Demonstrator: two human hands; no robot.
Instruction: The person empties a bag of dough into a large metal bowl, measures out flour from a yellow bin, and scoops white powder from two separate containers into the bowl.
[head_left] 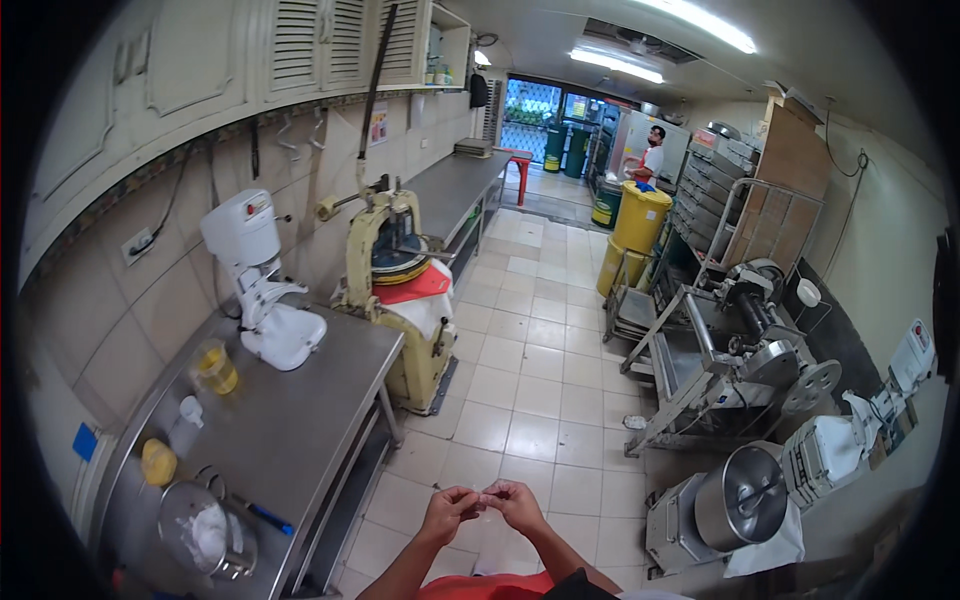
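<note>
My left hand [449,514] and my right hand [517,505] meet in front of my body, above the tiled floor. Both are closed, fingertips pinched together. Between and below them hangs something thin and see-through, too faint to make out. To the left, a metal pot [170,522] holding a white mass stands on the steel table [290,440]. Beside the pot lies a tool with a blue-tipped dark handle [265,516]. A yellow lump or bag [157,462], a small white cup or scoop [191,410] and a clear container with yellow contents [216,369] are farther back.
A white stand mixer [262,285] and a cream-coloured machine with a round plate [400,270] stand at the left. Along the right are a mixer with a steel bowl [740,500], a roller machine [745,330] and yellow bins [638,220]. A person [650,160] stands far back.
</note>
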